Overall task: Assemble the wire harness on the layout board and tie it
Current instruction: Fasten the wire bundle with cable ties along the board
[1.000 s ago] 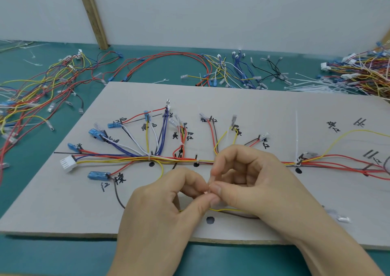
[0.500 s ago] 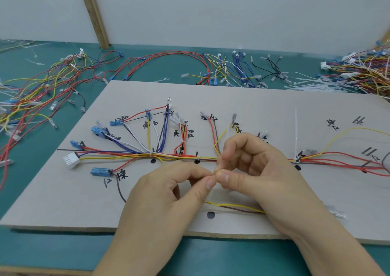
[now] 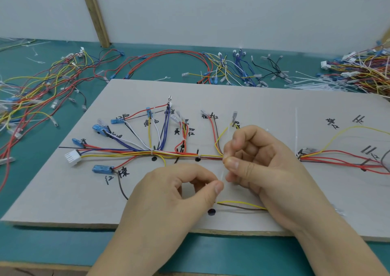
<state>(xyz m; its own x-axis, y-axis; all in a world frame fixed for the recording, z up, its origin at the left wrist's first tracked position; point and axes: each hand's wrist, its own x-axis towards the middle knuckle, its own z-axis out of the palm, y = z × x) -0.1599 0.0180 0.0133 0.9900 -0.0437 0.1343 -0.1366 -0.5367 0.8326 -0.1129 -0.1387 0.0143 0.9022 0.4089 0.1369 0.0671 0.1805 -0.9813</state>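
Teal table (image 3: 52,242) with layout board (image 3: 63,195), loose wires (image 3: 42,81).

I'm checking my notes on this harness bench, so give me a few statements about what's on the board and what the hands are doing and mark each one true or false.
1. The white multi-pin connector lies at the left end of the wire bundle. True.
2. The left hand rests flat and open on the layout board. False: its thumb and fingers are pinched together at a thin translucent cable tie.
3. The right hand pinches at the bundle. True.
4. The board is blank. False: it carries handwritten black labels and dots.
5. Loose white cable ties lie on the green table behind the board, to the right. True.
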